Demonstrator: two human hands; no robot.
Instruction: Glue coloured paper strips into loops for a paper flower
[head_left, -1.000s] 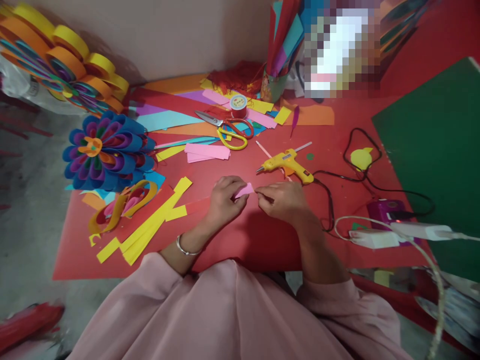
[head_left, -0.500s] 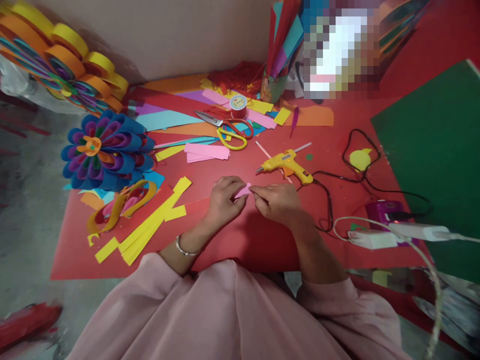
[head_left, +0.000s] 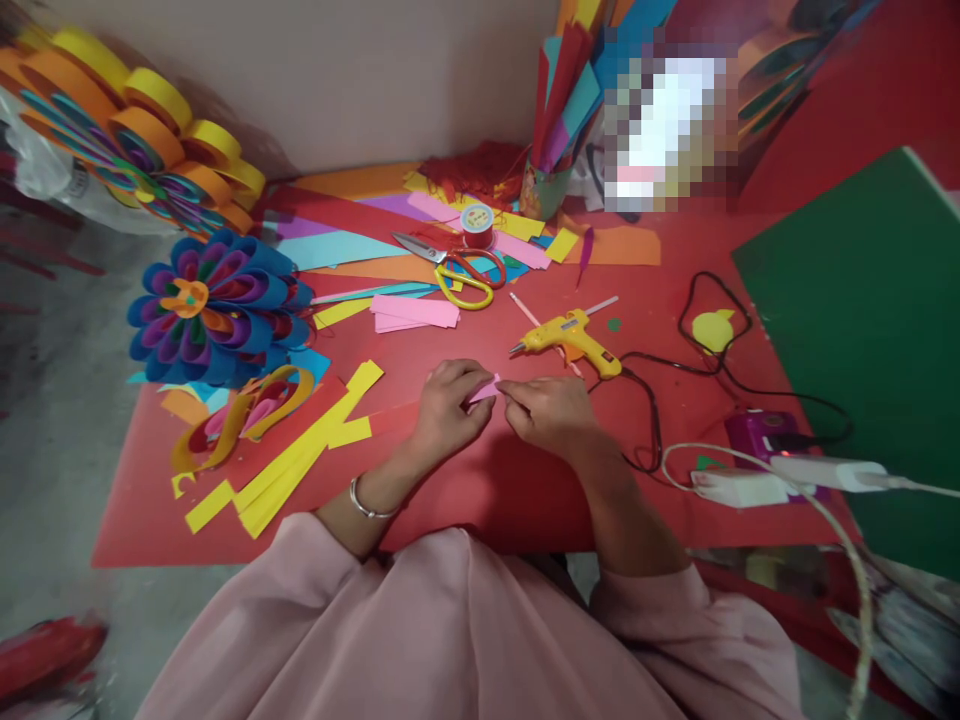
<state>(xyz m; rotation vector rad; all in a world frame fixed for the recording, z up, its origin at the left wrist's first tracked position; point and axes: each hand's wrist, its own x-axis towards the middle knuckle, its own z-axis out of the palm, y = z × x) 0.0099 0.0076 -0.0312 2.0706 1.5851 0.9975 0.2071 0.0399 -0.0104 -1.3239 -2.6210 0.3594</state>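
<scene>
While a large flower of orange, yellow and turquoise paper loops stands at the far left corner of the red surface, a rounded flower of blue and purple paper loops rests along the left edge. Nearer lies a curled mustard-yellow strip, and flat bright-yellow paper strips reach towards the near left corner. Further right are a low stack of pink paper rectangles and, towards the far edge, steel scissors with one red and one yellow handle. The left hand, above the middle of the near edge, is closed around a small pink paper strip. Behind, a white-topped spool of red thread stands upright beside the scissors. The right hand pinches the strip's right end, its fingers drawn narrow together. Just beyond it, a yellow plastic glue gun lies with its nozzle pointing left. Near the right edge sits a purple power box, next to a flat dark-green board that overlaps that edge.
</scene>
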